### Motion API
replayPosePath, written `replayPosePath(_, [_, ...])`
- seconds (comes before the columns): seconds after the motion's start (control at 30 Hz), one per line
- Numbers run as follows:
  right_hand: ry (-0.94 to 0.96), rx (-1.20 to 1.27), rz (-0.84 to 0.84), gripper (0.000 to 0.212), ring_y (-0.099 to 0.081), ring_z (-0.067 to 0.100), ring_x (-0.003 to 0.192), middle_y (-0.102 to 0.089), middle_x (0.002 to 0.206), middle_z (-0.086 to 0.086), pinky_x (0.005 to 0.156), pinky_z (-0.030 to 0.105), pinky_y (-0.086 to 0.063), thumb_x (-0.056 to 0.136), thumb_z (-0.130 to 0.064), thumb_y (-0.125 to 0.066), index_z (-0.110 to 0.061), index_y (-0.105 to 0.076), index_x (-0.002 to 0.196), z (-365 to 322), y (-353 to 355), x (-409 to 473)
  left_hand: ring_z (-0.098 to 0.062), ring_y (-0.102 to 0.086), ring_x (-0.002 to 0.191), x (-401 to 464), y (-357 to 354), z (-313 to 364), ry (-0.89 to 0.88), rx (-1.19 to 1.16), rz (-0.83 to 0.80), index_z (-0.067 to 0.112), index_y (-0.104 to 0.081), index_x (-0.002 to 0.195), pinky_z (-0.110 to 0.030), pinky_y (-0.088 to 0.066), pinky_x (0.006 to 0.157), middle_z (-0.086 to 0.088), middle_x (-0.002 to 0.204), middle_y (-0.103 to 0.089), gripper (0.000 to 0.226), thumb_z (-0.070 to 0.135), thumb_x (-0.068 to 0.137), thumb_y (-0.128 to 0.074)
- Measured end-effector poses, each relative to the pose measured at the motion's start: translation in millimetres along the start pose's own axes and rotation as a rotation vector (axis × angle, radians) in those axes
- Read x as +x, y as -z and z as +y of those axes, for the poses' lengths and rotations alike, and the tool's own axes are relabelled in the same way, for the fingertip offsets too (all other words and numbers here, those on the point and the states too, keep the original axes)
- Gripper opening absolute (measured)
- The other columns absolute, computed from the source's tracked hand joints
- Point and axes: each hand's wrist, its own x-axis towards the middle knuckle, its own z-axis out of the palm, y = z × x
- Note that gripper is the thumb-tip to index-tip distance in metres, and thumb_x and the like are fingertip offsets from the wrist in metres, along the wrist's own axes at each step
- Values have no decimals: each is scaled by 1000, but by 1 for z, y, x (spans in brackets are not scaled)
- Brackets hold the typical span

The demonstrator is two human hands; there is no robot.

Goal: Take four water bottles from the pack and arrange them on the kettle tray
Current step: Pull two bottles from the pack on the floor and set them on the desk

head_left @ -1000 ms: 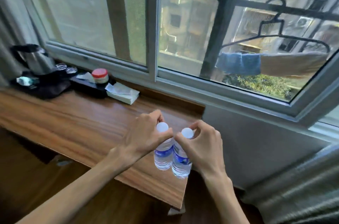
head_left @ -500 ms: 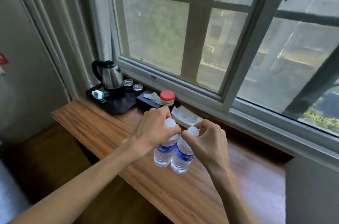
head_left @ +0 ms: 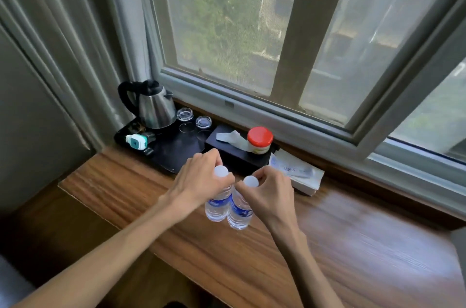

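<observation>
The black rectangular kettle tray (head_left: 174,153) at the left end of the wooden ledge (head_left: 353,244) is already crowded: a steel kettle with a black handle (head_left: 153,105) at the back, a small white-and-teal gadget (head_left: 136,141) at its left, clear glass dishes (head_left: 194,119) along the far side. Only the near right patch looks bare, so I'd worry a bottle set down carelessly clips a dish or lands half off the rim and topples. The left hand (head_left: 199,181) is curled tight, pinching the neck of a clear, blue-labelled water bottle with a white cap (head_left: 218,203), which hangs above the ledge just short of the tray. The right hand (head_left: 268,196) pinches a second such bottle (head_left: 239,211) likewise; the two touch, and held only by the neck, either could swing or slip.
</observation>
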Motion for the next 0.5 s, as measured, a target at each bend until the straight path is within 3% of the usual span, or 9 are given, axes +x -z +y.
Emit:
replayPosePath(0.3, [-259,-20,118,27,-60,13,76,-66,76,-9,65,27,-42,63,-44,-69,-21,-64,77,-20,-77,40,-30,-62,86,72,-6,-61,-86,8,-167,15,-57,90,-39,-49,69,-2,88,-66,28,37,78,-67])
replayPosePath(0.5, [-325,-66,221,27,-59,18,74,-66,75,-6,64,27,-37,66,-42,-69,-18,-63,78,-26,-105,64,-33,-62,88,109,-7,-76,-152,-27,-220,12,-57,92,-39,-46,66,-8,93,-67,32,38,77,-66])
